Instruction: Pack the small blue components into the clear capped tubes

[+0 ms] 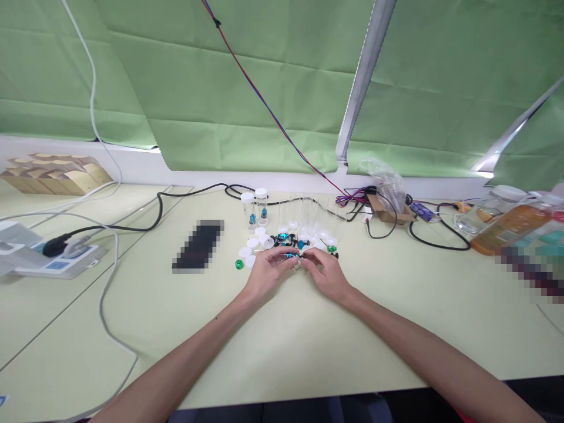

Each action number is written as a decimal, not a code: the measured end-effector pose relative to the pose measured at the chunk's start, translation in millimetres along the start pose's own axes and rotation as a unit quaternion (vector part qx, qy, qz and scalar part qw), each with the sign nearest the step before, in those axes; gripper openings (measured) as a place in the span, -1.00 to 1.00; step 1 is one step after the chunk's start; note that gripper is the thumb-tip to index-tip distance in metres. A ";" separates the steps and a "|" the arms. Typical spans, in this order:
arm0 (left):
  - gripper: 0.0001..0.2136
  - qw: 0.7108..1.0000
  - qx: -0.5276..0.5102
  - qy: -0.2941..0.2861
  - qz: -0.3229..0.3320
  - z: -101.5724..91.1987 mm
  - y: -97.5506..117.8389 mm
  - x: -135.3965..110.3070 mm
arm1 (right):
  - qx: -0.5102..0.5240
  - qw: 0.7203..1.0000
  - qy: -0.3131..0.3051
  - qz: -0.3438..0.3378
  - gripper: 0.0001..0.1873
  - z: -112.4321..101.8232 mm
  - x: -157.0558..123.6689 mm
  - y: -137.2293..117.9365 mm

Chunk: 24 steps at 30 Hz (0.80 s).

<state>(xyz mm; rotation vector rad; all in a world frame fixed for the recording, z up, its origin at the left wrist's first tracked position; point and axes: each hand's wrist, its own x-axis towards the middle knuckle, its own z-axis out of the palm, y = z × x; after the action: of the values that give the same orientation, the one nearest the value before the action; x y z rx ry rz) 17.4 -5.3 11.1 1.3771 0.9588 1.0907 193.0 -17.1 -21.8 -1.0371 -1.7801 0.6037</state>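
A small blue part (291, 255) is pinched between the thumb and fingers of the left hand (268, 271), just above the table (304, 346). The fingertips of the right hand (326, 275) are brought together right beside it; whether anything is gripped by them cannot be told.

Just beyond the fingers, a loose cluster is spread on the pale yellow-green tabletop: white caps (252, 243), blue and black pieces, and clear tubes (308, 214) stood upright behind. A green part (239, 264) is set apart near the left hand. Two capped tubes (261, 207) with blue pieces inside are stood at the cluster's far left.

Farther left, a dark rectangular object (198, 247), obscured by blocky pixels, is laid flat, and a white power strip (70, 261) is fitted with a black plug (59, 244). Cardboard holders (57, 174) are lined up in the far left corner.

To the right, a cardboard box (390, 210) is topped by a clear plastic bag (385, 179), and a tilted orange bottle (513, 223) is placed near the edge. The back is covered by green blinds (255, 88), crossed by red and blue wires (264, 103).
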 end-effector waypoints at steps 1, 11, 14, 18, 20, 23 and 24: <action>-0.72 1.000 0.000 -0.002 0.001 0.0 0.0 -0.2 | -0.005 1.000 -0.002 0.000 -0.84 -0.3 0.3 -0.3; -0.70 0.999 -0.036 -0.005 -0.014 0.8 -3.2 0.4 | -0.008 1.000 0.000 0.020 -0.82 -0.2 0.6 0.9; -0.69 0.998 -0.056 -0.002 -0.020 0.2 -6.3 1.0 | 0.018 1.000 0.008 0.015 -0.78 0.1 0.6 0.7; -0.70 0.998 -0.064 -0.003 -0.015 -1.0 -8.7 2.1 | 0.030 0.999 0.015 -0.011 -0.81 0.1 1.0 1.5; -0.70 0.998 -0.070 -0.003 -0.003 -1.6 -9.9 3.1 | 0.027 0.999 0.015 -0.020 -0.83 0.1 0.9 2.7; -0.70 0.997 -0.076 -0.001 0.008 -2.0 -12.3 4.5 | 0.022 0.999 0.015 -0.026 -0.83 0.2 0.1 4.2; -0.70 0.997 -0.077 0.002 0.009 -2.0 -13.1 4.9 | 0.021 0.999 0.015 -0.027 -0.83 0.4 -0.1 4.6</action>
<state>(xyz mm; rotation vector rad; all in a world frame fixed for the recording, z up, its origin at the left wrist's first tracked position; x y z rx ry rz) 17.1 1.0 -1.4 1.2612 0.8485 1.1559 194.4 -14.8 -25.5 -0.9610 -1.7566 0.5870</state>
